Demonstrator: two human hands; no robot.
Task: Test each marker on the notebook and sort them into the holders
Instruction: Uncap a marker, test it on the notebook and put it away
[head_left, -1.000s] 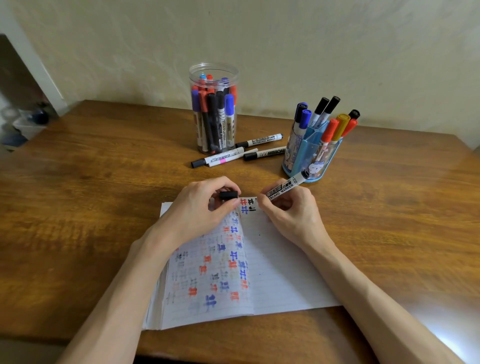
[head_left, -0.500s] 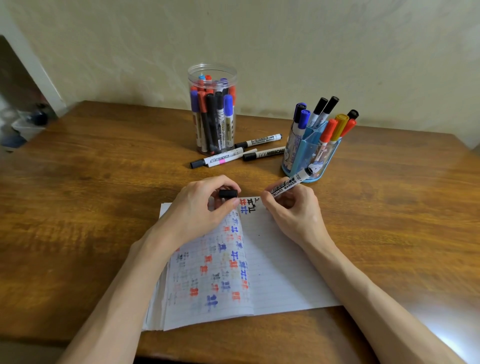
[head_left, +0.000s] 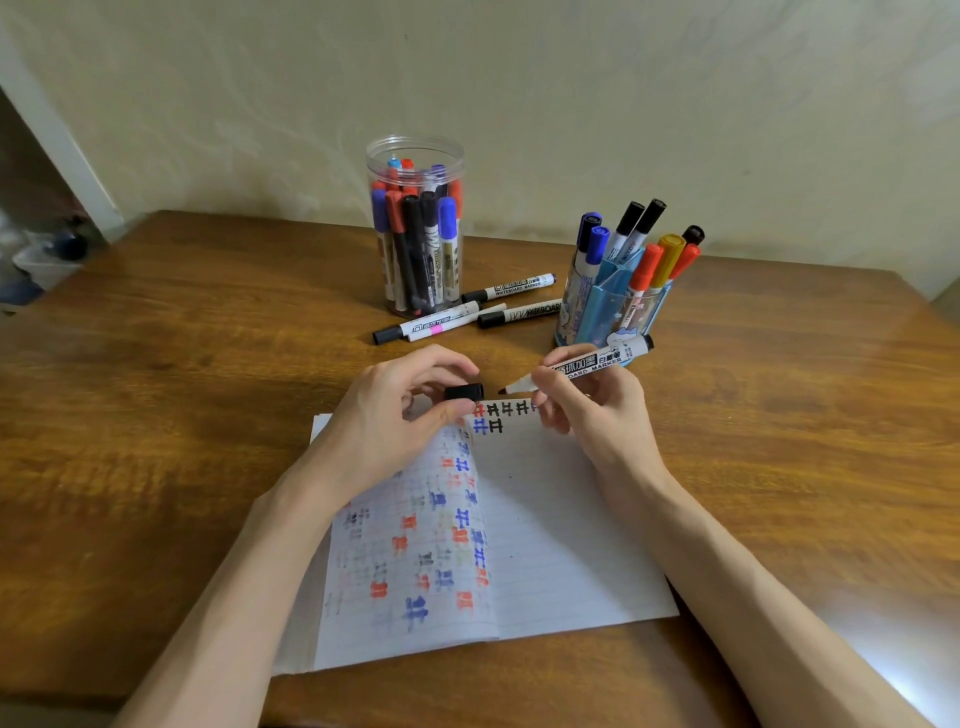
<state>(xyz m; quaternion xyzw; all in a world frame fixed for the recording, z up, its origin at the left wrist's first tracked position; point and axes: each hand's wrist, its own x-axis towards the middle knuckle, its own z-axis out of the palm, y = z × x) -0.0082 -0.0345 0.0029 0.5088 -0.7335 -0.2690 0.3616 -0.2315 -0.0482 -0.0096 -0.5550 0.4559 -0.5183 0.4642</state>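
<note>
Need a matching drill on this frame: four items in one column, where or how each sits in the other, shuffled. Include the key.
Column A
1. black cap
2. uncapped marker
3. clear jar
4. notebook

Column B
a. gripped by the right hand
b. pinched by the left hand
c. lying open on the table
d. standing upright, farthest back

Pairs: 1-b, 2-a, 3-d, 4-c
</note>
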